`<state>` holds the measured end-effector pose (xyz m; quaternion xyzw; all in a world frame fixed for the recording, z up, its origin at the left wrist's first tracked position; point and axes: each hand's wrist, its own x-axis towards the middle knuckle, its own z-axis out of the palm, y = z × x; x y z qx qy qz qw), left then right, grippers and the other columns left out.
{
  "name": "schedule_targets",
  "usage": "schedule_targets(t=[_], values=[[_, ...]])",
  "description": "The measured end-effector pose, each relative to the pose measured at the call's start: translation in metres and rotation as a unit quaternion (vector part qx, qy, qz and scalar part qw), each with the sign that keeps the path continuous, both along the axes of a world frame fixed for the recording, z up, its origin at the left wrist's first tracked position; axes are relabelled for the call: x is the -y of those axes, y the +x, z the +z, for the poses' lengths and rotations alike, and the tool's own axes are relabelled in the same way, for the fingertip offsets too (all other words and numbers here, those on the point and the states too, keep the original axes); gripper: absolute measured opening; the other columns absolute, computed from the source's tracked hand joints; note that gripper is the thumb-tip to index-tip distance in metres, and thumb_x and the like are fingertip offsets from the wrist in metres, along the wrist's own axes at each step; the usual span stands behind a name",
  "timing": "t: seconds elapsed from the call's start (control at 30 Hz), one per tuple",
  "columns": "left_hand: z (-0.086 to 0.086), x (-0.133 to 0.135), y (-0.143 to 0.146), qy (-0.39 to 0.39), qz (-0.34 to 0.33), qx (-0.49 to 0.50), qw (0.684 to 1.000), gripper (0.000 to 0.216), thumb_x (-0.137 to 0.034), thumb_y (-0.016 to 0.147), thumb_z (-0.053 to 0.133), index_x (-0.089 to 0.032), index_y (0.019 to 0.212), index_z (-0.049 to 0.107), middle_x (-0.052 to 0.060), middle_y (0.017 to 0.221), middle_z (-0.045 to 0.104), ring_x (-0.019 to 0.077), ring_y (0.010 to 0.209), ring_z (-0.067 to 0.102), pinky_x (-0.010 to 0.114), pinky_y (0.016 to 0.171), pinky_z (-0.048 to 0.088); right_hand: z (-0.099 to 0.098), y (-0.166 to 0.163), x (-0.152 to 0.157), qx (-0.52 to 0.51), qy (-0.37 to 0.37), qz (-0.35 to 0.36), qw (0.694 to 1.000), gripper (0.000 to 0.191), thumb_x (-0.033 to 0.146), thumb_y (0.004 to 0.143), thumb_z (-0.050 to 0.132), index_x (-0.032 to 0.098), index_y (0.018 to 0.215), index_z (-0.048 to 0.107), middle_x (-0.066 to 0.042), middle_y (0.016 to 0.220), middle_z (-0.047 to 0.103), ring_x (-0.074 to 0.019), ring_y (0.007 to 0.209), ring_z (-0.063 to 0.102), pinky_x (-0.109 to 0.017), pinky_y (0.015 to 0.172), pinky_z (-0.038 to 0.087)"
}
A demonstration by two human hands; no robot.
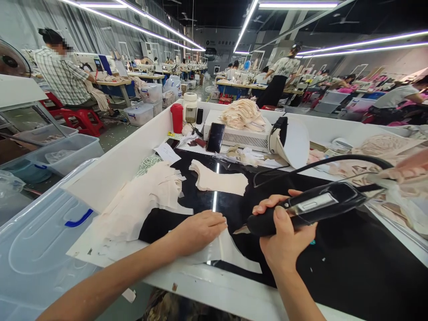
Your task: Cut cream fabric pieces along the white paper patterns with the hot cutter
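My left hand (pixel 197 232) lies on a white cut fabric piece (pixel 230 249) near the table's front edge, its fingers curled together at the fabric's edge. My right hand (pixel 284 236) grips a black corded hand tool (pixel 310 205), its fingers wrapped around the body. The tool's pointed metal tip is just right of my left fingertips, close to the fabric's edge. Beyond my hands, a stack of pale cut fabric pieces (pixel 220 178) lies on the black work surface (pixel 361 254). To the left spreads a larger pile of pale pieces (pixel 143 196).
Another person's blurred hand (pixel 413 167) reaches in at the right edge near the tool's cord (pixel 337 158). A phone (pixel 216 137), a red cup (pixel 176 118) and a white box (pixel 244 138) with folded fabric stand at the back. A lidded plastic bin (pixel 43 254) is at left.
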<state>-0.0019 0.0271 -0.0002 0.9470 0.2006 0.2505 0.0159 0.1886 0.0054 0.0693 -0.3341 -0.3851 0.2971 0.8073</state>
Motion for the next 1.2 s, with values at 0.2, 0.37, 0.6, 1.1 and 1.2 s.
schedule_targets(t=[0.2, 0.37, 0.6, 1.1, 1.2], values=[[0.011, 0.008, 0.007, -0.026, -0.019, -0.020, 0.999, 0.021, -0.008, 0.105, 0.049, -0.011, 0.115, 0.067, 0.011, 0.110, 0.071, 0.0198, 0.104, 0.069, 0.033, 0.096, 0.060, -0.003, 0.002, 0.003, -0.001, -0.003, -0.004, 1.000, 0.041, 0.023, 0.079, 0.082, 0.027, 0.113, 0.060, 0.006, 0.077, 0.068, -0.0134, 0.060, 0.063, -0.030, 0.059, 0.056], [0.007, 0.014, 0.004, -0.054, -0.014, -0.043, 0.998, 0.018, -0.008, 0.103, 0.052, -0.014, 0.110, 0.068, 0.009, 0.106, 0.070, 0.0196, 0.096, 0.067, 0.032, 0.090, 0.060, -0.008, -0.002, 0.004, 0.008, -0.001, 0.003, 1.000, 0.041, 0.025, 0.082, 0.082, 0.027, 0.115, 0.058, 0.006, 0.080, 0.068, -0.0135, 0.061, 0.063, -0.032, 0.062, 0.055], [0.008, 0.017, -0.002, -0.065, -0.009, -0.035, 0.997, 0.022, -0.012, 0.106, 0.049, -0.017, 0.118, 0.066, 0.009, 0.111, 0.069, 0.0197, 0.100, 0.067, 0.032, 0.091, 0.060, -0.014, -0.008, 0.002, 0.022, -0.014, 0.010, 1.000, 0.041, 0.027, 0.085, 0.080, 0.027, 0.118, 0.056, 0.006, 0.083, 0.067, -0.0128, 0.062, 0.064, -0.032, 0.065, 0.055], [0.004, 0.020, -0.006, -0.074, -0.004, -0.045, 0.996, 0.029, -0.009, 0.104, 0.048, -0.019, 0.126, 0.064, 0.010, 0.120, 0.068, 0.0214, 0.112, 0.067, 0.040, 0.105, 0.057, -0.018, -0.010, 0.003, 0.044, -0.021, 0.005, 0.999, 0.034, 0.027, 0.087, 0.077, 0.027, 0.114, 0.056, 0.006, 0.084, 0.067, -0.0126, 0.062, 0.064, -0.031, 0.064, 0.055], [0.004, 0.020, -0.007, -0.069, -0.008, -0.046, 0.997, 0.030, -0.007, 0.102, 0.048, -0.019, 0.126, 0.064, 0.011, 0.122, 0.068, 0.0222, 0.113, 0.067, 0.042, 0.108, 0.056, -0.015, -0.008, 0.008, 0.028, -0.019, 0.007, 0.999, 0.037, 0.026, 0.086, 0.078, 0.027, 0.117, 0.057, 0.006, 0.083, 0.067, -0.0125, 0.062, 0.064, -0.031, 0.065, 0.055]])
